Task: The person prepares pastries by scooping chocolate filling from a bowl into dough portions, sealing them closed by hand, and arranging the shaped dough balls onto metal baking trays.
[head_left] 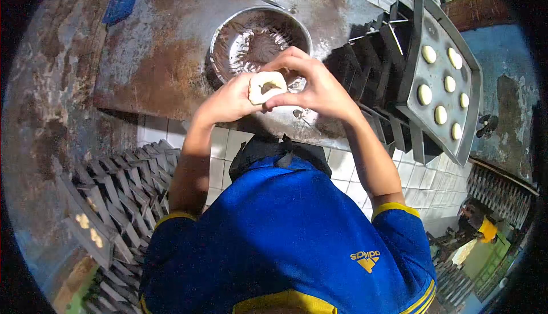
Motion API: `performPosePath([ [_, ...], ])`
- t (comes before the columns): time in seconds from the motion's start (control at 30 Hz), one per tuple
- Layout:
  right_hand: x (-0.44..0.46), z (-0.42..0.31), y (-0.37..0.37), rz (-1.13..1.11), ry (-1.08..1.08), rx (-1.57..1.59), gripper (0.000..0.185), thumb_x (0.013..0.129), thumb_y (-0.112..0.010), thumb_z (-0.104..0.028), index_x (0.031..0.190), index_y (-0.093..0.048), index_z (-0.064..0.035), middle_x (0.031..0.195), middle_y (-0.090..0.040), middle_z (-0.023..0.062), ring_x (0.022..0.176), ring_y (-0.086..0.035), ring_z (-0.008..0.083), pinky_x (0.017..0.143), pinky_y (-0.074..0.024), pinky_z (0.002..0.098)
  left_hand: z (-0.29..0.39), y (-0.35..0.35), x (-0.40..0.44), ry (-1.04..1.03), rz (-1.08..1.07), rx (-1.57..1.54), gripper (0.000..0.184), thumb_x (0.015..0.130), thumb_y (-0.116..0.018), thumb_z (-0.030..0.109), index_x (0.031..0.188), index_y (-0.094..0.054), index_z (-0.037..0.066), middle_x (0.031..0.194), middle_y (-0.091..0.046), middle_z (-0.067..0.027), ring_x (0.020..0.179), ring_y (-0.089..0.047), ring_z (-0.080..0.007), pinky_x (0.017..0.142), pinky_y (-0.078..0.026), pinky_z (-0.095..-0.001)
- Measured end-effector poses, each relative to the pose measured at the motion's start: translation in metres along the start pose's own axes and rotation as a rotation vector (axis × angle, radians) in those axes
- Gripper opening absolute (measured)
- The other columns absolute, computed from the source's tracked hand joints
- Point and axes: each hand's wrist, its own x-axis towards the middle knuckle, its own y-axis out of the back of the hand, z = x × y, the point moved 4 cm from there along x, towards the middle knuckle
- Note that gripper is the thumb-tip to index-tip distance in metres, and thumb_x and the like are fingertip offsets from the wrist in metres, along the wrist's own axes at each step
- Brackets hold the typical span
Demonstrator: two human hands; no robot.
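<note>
A piece of pale dough (pixel 267 87) with a hollow in its middle rests in my left hand (pixel 231 98), whose fingers curl round it above the near edge of a metal bowl. My right hand (pixel 311 83) arches beside the dough, its thumb near the dough's lower right edge and its fingers curved over the bowl. Whether the right fingertips touch the dough or hold anything is hard to make out. The round bowl (pixel 215 57) has dark brown filling (pixel 271 43) smeared inside. A thin dark utensil (pixel 273 3) lies by its far rim.
At the right, a tray (pixel 436 69) with several pale dough rounds tops a stack of dark trays. More stacked trays (pixel 123 194) stand at the lower left. A blue basket (pixel 123 0) is at the upper left. Another person (pixel 479 223) appears at the lower right.
</note>
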Motion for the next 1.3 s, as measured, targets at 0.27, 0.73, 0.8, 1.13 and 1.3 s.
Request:
performPosePath([
  [0.27,-0.012,0.010,-0.012,0.272,-0.319,0.814,0.024,0.091,-0.083,-0.018,0.107,-0.073,-0.0044,0.101,-0.075,0.0054,0.096,-0.068,0.0127,0.087,-0.0556,0.0301,0.045,-0.020,-0.013,-0.048,0.357,-0.420,0.043,0.091,-0.080,0.011,0.127,-0.057,0.005,0.109,-0.067,-0.0019,0.102,-0.065,-0.0107,0.083,-0.056,-0.0259],
  [0.73,0.000,-0.067,0.039,0.188,0.020,-0.065,0.036,0.080,-0.088,-0.021,0.113,-0.077,-0.0101,0.105,-0.068,0.0113,0.096,-0.070,0.0260,0.084,-0.0570,0.0376,0.057,-0.025,-0.006,0.043,0.149,-0.958,0.045,0.096,-0.056,0.022,0.139,-0.049,0.008,0.098,-0.063,-0.0018,0.082,-0.057,-0.0048,0.065,-0.045,-0.0209],
  [0.8,-0.006,-0.063,0.043,0.246,0.037,-0.035,0.028,0.083,-0.085,-0.014,0.109,-0.079,-0.0086,0.102,-0.071,0.0107,0.095,-0.072,0.0234,0.082,-0.0571,0.0358,0.061,-0.031,-0.003,0.039,0.162,-0.949,0.048,0.098,-0.059,0.024,0.142,-0.045,0.011,0.095,-0.060,0.0005,0.077,-0.055,-0.0020,0.059,-0.040,-0.0181],
  [1.13,-0.030,-0.075,0.056,0.403,0.125,-0.453,0.076,0.080,-0.088,-0.034,0.146,-0.057,-0.0131,0.139,-0.056,0.0167,0.116,-0.063,0.0388,0.099,-0.0545,0.0446,0.072,-0.040,0.022,-0.019,0.376,-0.657,0.029,0.099,-0.069,0.018,0.123,-0.057,0.006,0.088,-0.062,0.0037,0.061,-0.044,0.0016,0.049,-0.029,-0.0178],
  [1.3,-0.042,-0.058,0.057,0.245,0.197,-0.333,0.065,0.079,-0.088,-0.037,0.135,-0.069,-0.0104,0.121,-0.064,0.0135,0.110,-0.064,0.0337,0.094,-0.0547,0.0416,0.076,-0.054,0.033,0.026,0.297,-0.649,0.024,0.101,-0.064,0.021,0.120,-0.058,0.006,0.082,-0.059,0.0051,0.055,-0.040,0.0025,0.046,-0.027,-0.0183],
])
